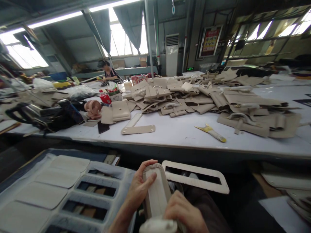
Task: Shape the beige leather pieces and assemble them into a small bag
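My left hand (139, 186) grips the far rounded end of a long beige leather piece (157, 195), its thumb flat on the inner face and its fingers behind the edge. Small folds pucker the leather round that end. My right hand (186, 212) is curled at the right side of the piece, nearer to me; its fingertips are partly hidden and blurred. A pale rounded end (157, 225) shows at the bottom, and I cannot tell if it belongs to the same piece. Just beyond, a flat off-white frame (194, 169) with a long slot lies over my lap.
At left, pale panels (41, 195) and slotted frames (93, 186) lie on a board. The white table (170, 131) ahead carries heaped beige bag parts (175, 97), a yellow-and-white tube (212, 132), a phone (103, 127) and a pink fan (93, 109). A person (108, 71) sits far back.
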`<state>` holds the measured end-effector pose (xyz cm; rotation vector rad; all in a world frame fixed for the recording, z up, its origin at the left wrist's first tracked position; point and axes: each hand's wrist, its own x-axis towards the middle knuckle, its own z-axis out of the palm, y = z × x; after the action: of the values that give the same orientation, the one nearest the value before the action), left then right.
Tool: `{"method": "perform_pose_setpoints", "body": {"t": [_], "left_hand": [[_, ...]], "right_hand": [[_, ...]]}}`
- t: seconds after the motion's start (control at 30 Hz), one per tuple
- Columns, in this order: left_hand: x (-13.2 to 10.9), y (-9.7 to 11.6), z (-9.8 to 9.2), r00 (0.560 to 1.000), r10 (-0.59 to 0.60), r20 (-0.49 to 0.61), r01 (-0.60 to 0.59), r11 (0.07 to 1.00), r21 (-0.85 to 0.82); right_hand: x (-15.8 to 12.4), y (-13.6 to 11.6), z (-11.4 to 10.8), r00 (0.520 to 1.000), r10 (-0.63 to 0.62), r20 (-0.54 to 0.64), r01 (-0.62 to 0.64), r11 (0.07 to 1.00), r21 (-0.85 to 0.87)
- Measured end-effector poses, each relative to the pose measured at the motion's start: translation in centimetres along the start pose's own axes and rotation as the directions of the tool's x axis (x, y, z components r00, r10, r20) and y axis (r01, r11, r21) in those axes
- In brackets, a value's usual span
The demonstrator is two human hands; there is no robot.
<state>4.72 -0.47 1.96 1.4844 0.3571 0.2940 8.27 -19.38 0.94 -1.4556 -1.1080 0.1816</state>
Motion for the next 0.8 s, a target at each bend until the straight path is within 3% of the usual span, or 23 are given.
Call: {"method": "perform_pose_setpoints", "body": {"t": [0.07, 0.13, 0.2, 0.27, 0.37, 0.43, 0.6, 0.8], "left_hand": [[-0.2, -0.5, -0.2, 1.000, 0.004, 0.001, -0.004, 0.993, -0.120], [-0.5, -1.3, -0.4, 1.000, 0.007, -0.021, -0.013, 0.958, -0.287], [-1.0, -2.0, -0.6, 0.998, 0.019, -0.054, -0.038, 0.922, -0.386], [-1.3, -2.7, -0.8, 0.993, 0.068, -0.092, -0.096, 0.937, -0.337], [-1.4, -3.1, -0.8, 0.976, 0.167, -0.139, -0.176, 0.983, -0.059], [-1.3, -3.1, -0.6, 0.973, 0.157, -0.170, -0.150, 0.987, 0.055], [-1.2, -3.0, 0.3, 0.974, 0.043, -0.223, -0.062, 0.995, -0.081], [-1.5, -2.1, 1.0, 0.974, -0.049, -0.220, -0.011, 0.965, -0.263]], "right_hand": [[1.0, 0.0, -0.1, 0.951, 0.283, -0.127, -0.279, 0.959, 0.044], [1.6, 0.0, 0.0, 0.833, 0.525, -0.173, -0.519, 0.851, 0.081], [1.6, 0.2, 0.3, 0.769, 0.623, -0.145, -0.617, 0.782, 0.087], [1.1, 0.3, 0.8, 0.734, 0.670, -0.111, -0.663, 0.743, 0.097], [0.3, 0.5, 1.5, 0.739, 0.666, -0.101, -0.662, 0.746, 0.080], [-0.1, 0.5, 1.9, 0.758, 0.643, -0.109, -0.641, 0.765, 0.058], [-0.4, 0.4, 2.7, 0.810, 0.549, -0.208, -0.557, 0.830, 0.020], [-0.3, 0.7, 3.1, 0.816, 0.534, -0.222, -0.534, 0.843, 0.064]]}}
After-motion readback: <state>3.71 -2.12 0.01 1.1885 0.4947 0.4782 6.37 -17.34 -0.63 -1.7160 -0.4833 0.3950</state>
